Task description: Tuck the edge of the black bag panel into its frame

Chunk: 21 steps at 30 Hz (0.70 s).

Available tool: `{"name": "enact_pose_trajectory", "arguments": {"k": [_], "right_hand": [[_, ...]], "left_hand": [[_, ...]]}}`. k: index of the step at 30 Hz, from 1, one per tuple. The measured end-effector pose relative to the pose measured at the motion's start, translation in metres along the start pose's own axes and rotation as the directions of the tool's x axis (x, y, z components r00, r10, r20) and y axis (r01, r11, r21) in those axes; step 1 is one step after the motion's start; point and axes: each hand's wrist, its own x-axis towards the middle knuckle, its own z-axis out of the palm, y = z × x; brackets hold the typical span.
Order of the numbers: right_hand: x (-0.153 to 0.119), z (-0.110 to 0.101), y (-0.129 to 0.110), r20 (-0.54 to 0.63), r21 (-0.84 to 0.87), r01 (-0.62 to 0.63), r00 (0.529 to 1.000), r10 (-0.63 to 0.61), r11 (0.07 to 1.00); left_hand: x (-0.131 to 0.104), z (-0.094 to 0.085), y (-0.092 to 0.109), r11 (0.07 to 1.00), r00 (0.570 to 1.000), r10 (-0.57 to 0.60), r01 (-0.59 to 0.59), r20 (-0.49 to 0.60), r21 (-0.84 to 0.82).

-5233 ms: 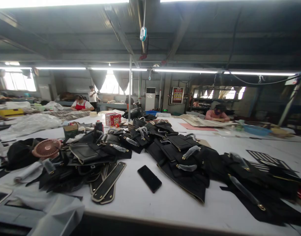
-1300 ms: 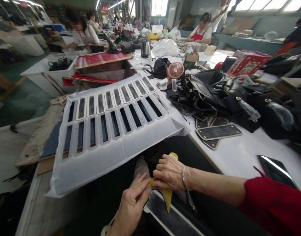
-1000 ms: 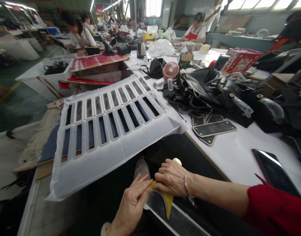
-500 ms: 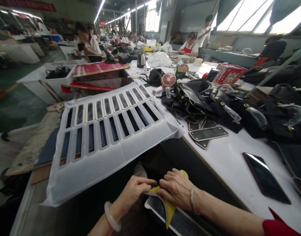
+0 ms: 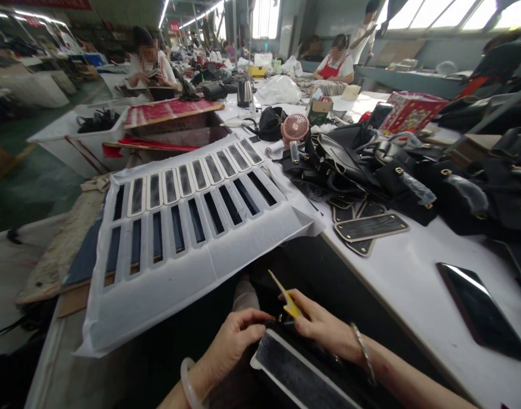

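My left hand pinches the near corner of a black bag low in front of me. A long dark panel with a pale border faces up on it. My right hand grips a flat yellow scraper, its thin blade pointing up and left above the bag's far edge. The fingers of this hand partly hide the handle. Beyond my hands, a white sheet with slots lies across the left table. Pale-edged dark strips fill much of its back row; dark gaps show through the front row.
On the right table lie a phone, several loose pale-edged panels and a heap of black bags. A pink fan stands behind. A white bin is at left. People work farther back.
My right hand has lifted the yellow scraper off the panel and turned it upward, baring the panel's surface. My left hand stays at the bag's corner. The view has shifted slightly.
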Motion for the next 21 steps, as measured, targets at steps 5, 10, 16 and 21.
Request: {"name": "enact_pose_trajectory", "arguments": {"k": [5,10,16,21], "right_hand": [[0.026,0.028,0.003,-0.105,-0.164,-0.091,0.992,0.075,0.982],[0.035,0.038,0.0,-0.121,-0.262,-0.076,0.992,0.046,0.962],[0.001,0.008,-0.03,-0.367,-0.302,-0.128,0.93,0.009,0.945],[-0.08,0.017,-0.055,-0.654,0.194,0.083,0.753,0.066,0.977]], "left_hand": [[-0.003,0.005,-0.007,0.995,0.995,0.096,-0.095,-0.038,0.043],[0.0,0.006,-0.007,0.992,0.991,0.127,-0.128,-0.036,-0.021],[-0.014,0.009,-0.055,0.881,0.949,-0.212,0.082,-0.235,-0.465],[-0.011,0.021,-0.107,0.771,0.905,-0.424,0.341,-0.036,-0.537]]}}
